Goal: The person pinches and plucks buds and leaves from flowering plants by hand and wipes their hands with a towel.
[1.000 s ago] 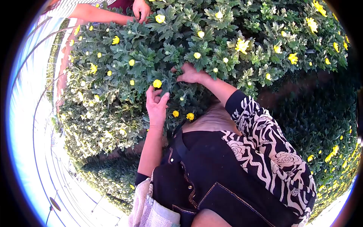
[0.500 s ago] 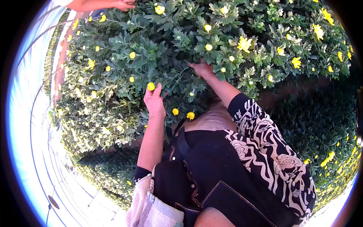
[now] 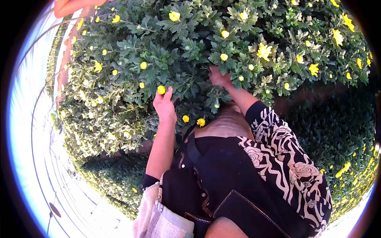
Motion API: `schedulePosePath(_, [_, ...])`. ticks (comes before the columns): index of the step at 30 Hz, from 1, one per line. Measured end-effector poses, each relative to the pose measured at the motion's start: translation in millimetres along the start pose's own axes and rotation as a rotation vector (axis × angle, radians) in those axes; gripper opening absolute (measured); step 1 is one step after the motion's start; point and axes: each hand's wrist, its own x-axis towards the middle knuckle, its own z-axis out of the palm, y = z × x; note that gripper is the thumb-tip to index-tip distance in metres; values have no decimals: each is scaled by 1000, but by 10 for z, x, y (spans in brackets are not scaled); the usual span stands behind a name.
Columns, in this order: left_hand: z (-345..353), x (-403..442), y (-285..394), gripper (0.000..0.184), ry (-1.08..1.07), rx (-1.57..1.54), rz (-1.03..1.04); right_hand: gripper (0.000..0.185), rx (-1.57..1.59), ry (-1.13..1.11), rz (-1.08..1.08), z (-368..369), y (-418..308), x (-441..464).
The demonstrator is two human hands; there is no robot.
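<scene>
In the head view my left hand [image 3: 164,106] is closed, thumb and fingers pinching a yellow chrysanthemum bloom [image 3: 161,89] at the edge of the leafy bushes. To its right, my right hand [image 3: 219,77] reaches into the dark green leaves [image 3: 192,85]; leaves hide its fingers, so what they hold does not show. A stem with a pale bud [image 3: 216,106] hangs just below the right wrist. Two yellow blooms [image 3: 201,121] lie near my waist, beside a dark strap [image 3: 192,147] and a pale rounded surface [image 3: 227,126] that I cannot make out clearly.
Chrysanthemum bushes with several open blooms [image 3: 264,51] and buds [image 3: 225,34] fill the area ahead. Another person's arm [image 3: 75,6] shows at the top left. A shaded gap [image 3: 313,97] runs between rows on the right. Curved hoops and white sheeting [image 3: 29,99] stand left.
My right hand has gone slightly right and down, its fingers now deeper among the leaves. The left hand keeps its pinch on the bloom. The other person's arm has drawn back leftward.
</scene>
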Motion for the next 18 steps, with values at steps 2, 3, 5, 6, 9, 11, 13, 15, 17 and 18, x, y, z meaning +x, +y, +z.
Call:
schedulePosePath(2, [-16, -35, 26, 9, 35, 32, 2, 46, 87, -138, 35, -55, 8, 8])
schedulePosePath(3, [-19, -38, 51, 9, -5, 35, 20, 53, 190, -157, 1, -50, 13, 13])
schedulePosePath(5, [-13, -34, 29, 9, -33, 46, 39, 68, 414, -166, -150, 36, -15, -13])
schedulePosePath(6, [-3, -64, -1, 9, -68, 60, 52, 75, 537, -147, -269, 80, -65, -48])
schedulePosePath(9, [78, -68, -3, 10, -117, 56, 104, 88, 215, -78, -400, 259, -36, 133])
schedulePosePath(11, [18, -39, -49, 10, -123, 58, 130, 82, 517, -318, -87, 203, -53, 122])
schedulePosePath(13, [-15, -63, -35, 10, -100, 62, 109, 79, 656, -383, 85, 73, -80, 36])
schedulePosePath(15, [-6, -58, -37, 10, -87, 63, 89, 71, 935, -372, 248, 195, 68, 83])
schedulePosePath(17, [-5, -61, -56, 13, -93, 16, 62, 66, 579, -61, 277, 419, 87, 132])
schedulePosePath(18, [38, -96, -33, 13, -94, 15, 61, 63, 468, -36, 247, 414, 121, 134])
